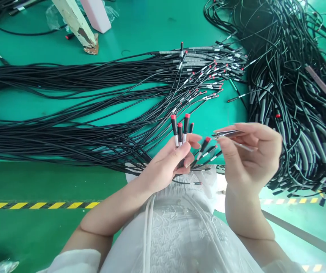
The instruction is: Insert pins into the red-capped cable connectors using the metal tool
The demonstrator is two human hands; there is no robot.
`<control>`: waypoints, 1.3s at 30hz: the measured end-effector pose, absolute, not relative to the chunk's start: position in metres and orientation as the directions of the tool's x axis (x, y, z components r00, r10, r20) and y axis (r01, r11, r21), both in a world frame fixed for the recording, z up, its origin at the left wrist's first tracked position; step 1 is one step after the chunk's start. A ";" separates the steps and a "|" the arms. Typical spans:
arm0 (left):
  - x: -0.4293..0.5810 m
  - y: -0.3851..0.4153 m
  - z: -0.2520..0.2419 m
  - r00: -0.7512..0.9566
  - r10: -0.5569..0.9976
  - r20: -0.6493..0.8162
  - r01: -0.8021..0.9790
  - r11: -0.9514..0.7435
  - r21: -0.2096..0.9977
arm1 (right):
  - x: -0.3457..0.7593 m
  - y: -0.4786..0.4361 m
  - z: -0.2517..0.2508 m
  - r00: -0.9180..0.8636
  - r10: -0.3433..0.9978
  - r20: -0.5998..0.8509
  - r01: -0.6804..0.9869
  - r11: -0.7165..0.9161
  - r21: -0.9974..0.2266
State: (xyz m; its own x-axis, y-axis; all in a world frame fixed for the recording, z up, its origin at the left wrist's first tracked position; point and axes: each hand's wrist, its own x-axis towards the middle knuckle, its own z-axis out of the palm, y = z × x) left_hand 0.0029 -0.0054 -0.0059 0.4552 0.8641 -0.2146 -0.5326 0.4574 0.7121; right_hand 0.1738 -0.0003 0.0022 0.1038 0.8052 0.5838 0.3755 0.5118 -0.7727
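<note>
My left hand [170,161] is closed around several black cable ends [186,123]. They have red tips and white labels and stick up above the thumb. More red-tipped cable ends [202,148] fan out to the right, below my fingertips. In my right hand [252,155], between thumb and fingers, is a small shiny tool that looks like nail clippers [229,133]. Its narrow end points left, close to a red-tipped connector [207,140]; whether they touch I cannot tell. The long black cables [94,138] run from the left side of the table to my left hand.
Behind my hands, another bundle of black cables [80,77] lies across the green table [151,22], its labelled ends to the right. A large tangled cable heap [290,94] covers the right side. A worn pale post [73,22] and a pink block [96,15] stand at the back left.
</note>
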 end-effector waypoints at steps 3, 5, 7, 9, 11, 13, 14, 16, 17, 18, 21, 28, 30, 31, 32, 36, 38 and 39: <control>0.005 -0.007 -0.009 0.525 0.835 -0.167 -0.519 0.470 0.714 | 0.178 0.008 0.017 0.003 0.883 0.469 0.407 0.427 -0.807; 0.007 -0.010 -0.009 0.562 0.813 -0.153 -0.492 0.477 0.728 | 0.177 0.012 0.023 -0.079 0.939 0.336 0.367 0.340 -0.866; 0.009 -0.011 -0.009 0.574 0.802 -0.165 -0.466 0.486 0.739 | 0.175 0.015 0.026 -0.123 0.963 0.239 0.313 0.266 -0.912; 0.010 -0.010 -0.008 0.502 0.841 -0.201 -0.495 0.470 0.731 | 0.173 0.017 0.024 -0.132 0.970 0.205 0.253 0.233 -0.939; 0.009 -0.007 -0.007 0.371 0.894 -0.251 -0.561 0.431 0.707 | 0.172 0.018 0.020 -0.147 0.967 0.209 0.187 0.235 -0.954; 0.006 -0.004 -0.006 0.297 0.912 -0.282 -0.588 0.408 0.699 | 0.171 0.020 0.016 -0.191 0.958 0.216 0.116 0.240 -0.964; 0.005 -0.004 -0.005 0.307 0.908 -0.287 -0.575 0.417 0.704 | 0.171 0.021 0.015 -0.217 0.953 0.212 0.089 0.236 -0.968; 0.003 -0.003 -0.004 0.369 0.882 -0.292 -0.525 0.457 0.718 | 0.170 0.023 0.013 -0.237 0.948 0.211 0.064 0.232 -0.971; 0.003 -0.003 -0.003 0.388 0.870 -0.303 -0.505 0.476 0.720 | 0.170 0.024 0.013 -0.229 0.949 0.216 0.067 0.236 -0.969; 0.003 -0.003 -0.002 0.392 0.861 -0.325 -0.495 0.495 0.714 | 0.170 0.024 0.012 -0.214 0.951 0.223 0.081 0.245 -0.966; 0.004 -0.002 0.001 0.348 0.849 -0.398 -0.524 0.528 0.668 | 0.172 0.024 0.007 -0.169 0.954 0.249 0.141 0.273 -0.952; 0.004 -0.001 0.006 0.335 0.844 -0.418 -0.573 0.535 0.621 | 0.172 0.009 -0.006 -0.014 0.905 0.425 0.086 0.424 -0.901; 0.005 -0.002 0.006 0.324 0.845 -0.425 -0.588 0.532 0.610 | 0.168 0.002 -0.008 0.055 0.856 0.514 0.107 0.507 -0.855; 0.005 -0.002 0.006 0.319 0.845 -0.430 -0.592 0.532 0.605 | 0.166 -0.002 -0.009 0.086 0.830 0.551 0.134 0.538 -0.832; 0.006 -0.002 0.006 0.316 0.844 -0.433 -0.595 0.532 0.603 | 0.164 -0.005 -0.010 0.107 0.802 0.588 0.161 0.569 -0.806; 0.008 -0.001 0.006 0.340 0.845 -0.412 -0.603 0.533 0.593 | 0.157 -0.010 -0.015 0.079 0.706 0.703 0.198 0.680 -0.706; 0.008 -0.001 0.006 0.347 0.844 -0.409 -0.599 0.535 0.596 | 0.156 -0.009 -0.018 0.045 0.673 0.739 0.181 0.722 -0.668; 0.008 -0.001 0.007 0.344 0.844 -0.412 -0.592 0.536 0.602 | 0.156 -0.009 -0.019 0.033 0.664 0.747 0.171 0.733 -0.658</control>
State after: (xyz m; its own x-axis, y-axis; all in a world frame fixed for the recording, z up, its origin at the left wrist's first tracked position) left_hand 0.0081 -0.0014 0.0066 0.3441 0.8437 -0.4120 -0.5922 0.5355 0.6021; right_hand 0.1560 -0.0087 -0.0190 0.0331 0.6636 0.7473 0.1713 0.7329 -0.6584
